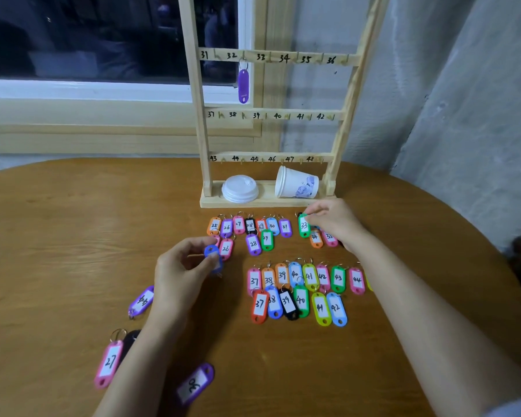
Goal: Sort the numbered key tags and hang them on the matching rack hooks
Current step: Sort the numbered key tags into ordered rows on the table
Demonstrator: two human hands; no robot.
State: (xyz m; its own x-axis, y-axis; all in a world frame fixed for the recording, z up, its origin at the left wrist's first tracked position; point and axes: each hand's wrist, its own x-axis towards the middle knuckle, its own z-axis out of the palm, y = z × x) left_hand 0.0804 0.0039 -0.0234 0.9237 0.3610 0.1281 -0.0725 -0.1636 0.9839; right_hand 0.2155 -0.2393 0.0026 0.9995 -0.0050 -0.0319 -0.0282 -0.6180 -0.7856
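Left hand [181,272] pinches a blue tag [213,259] between thumb and fingertips. Its long axis runs near–far, oval hole at the far end, ring end near; the number is not readable. Right hand [334,224] pinches green tag 33 [303,227] at its far end. That tag lies near–far on the table [73,236], just left of the hand. One purple tag [243,85] hangs vertically on the rack [197,115] at hook 32.
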